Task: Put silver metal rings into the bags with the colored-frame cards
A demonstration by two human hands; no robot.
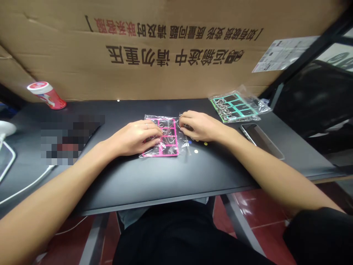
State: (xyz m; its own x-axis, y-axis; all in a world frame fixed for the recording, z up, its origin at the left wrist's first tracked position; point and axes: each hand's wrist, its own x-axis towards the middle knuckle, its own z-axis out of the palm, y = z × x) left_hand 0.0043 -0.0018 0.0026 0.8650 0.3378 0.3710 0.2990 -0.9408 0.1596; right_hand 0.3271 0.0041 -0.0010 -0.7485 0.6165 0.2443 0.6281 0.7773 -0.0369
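A clear plastic bag (182, 141) lies on the dark table around a pink-framed card (168, 154) with black panels and several thin metal rings (171, 138). My left hand (138, 137), with a ring on one finger, holds the bag down by its left part, thumb and fingertips resting on the plastic. At the bag's right end, my right hand (200, 126) has its fingers curled and drawn together on small metal rings (180, 118). Its palm side is hidden. Small round pieces, pale (196, 151) and yellow (205, 144), lie just in front of that hand.
A second bagged card, teal-framed (234, 106), lies at the back right, with a phone (261, 141) in front of it. A red bottle with a white lid (47, 95) stands back left. White cable (30, 189) crosses the left side. A cardboard sheet (176, 81) walls the back.
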